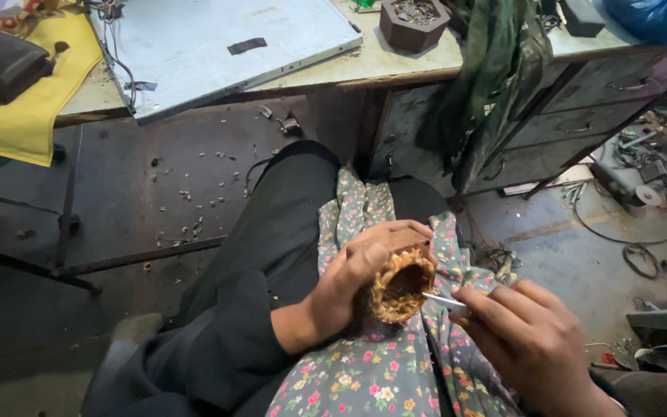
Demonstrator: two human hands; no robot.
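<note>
Head view: hands (364, 282), floral cloth (364, 378) beneath

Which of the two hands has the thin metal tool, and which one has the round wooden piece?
The right hand pinches the thin metal tool, its tip at the hollow's edge. The left hand wraps around the hollow wooden piece, held over the flowered cloth.

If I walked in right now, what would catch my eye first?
Probably the two hands over the lap: the left hand cups a hollow, fibrous brown shell while the right hand pokes a thin metal tool into its opening. Underneath lies a flowered cloth.
</note>
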